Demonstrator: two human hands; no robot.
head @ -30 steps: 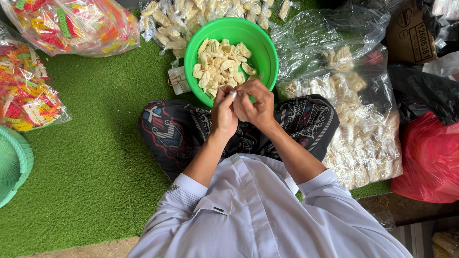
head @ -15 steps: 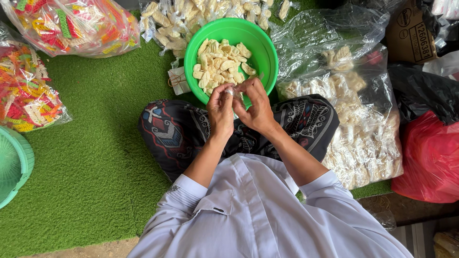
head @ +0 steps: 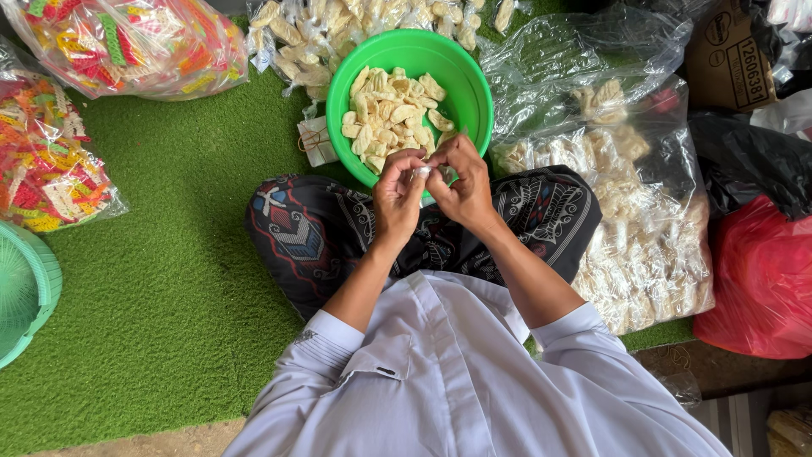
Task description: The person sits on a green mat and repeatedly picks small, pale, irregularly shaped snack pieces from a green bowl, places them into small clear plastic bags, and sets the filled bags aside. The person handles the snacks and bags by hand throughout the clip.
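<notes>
Both hands, left hand (head: 396, 193) and right hand (head: 463, 182), are pinching one small clear packet (head: 421, 172) together at the near rim of the green bowl (head: 470, 85). Loose crackers (head: 389, 114) are still half-filling it; filled packets (head: 651, 245) are piling up at right.

Bright green bowl (head: 474, 93), pale yellow crackers (head: 389, 114) inside, grass-green mat (head: 178, 279), black sarong (head: 313, 228) with red, white, blue motifs, pale lilac shirt (head: 448, 381), red bag (head: 761, 279), multicoloured snack packs (head: 51, 169), mint-green basket (head: 30, 296).
</notes>
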